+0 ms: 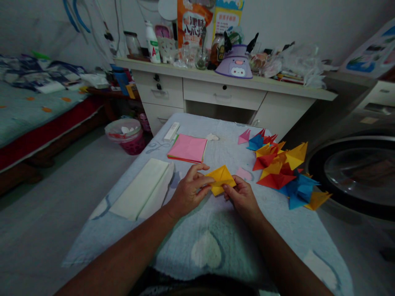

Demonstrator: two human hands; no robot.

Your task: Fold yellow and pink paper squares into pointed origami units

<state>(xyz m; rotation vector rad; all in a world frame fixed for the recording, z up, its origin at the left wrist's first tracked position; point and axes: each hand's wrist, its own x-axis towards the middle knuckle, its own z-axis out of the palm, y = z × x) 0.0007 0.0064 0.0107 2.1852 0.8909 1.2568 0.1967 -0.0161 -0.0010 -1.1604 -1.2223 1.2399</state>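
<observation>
A yellow sheet of origami paper [221, 176], folded into a small diamond with creases across it, is held up just above the cloth-covered table. My left hand [195, 185] pinches its left corner between thumb and fingers. On the opposite side, my right hand [242, 192] grips the lower right edge, thumb on top and fingers beneath. Beyond my left hand lies a stack of square paper [189, 148], pink on top with other colours at the edges. To the right of my right hand is a pile of folded paper cranes [277, 168] in red, yellow, blue and pink.
Left on the table lie a folded pale cloth or paper [140, 187] and a small white box [171, 131]. Behind stands a white desk [203, 88] crowded with jars, bags and a purple visor [235, 61]. A washing machine [364, 172] is right; a pink bin [131, 142] left.
</observation>
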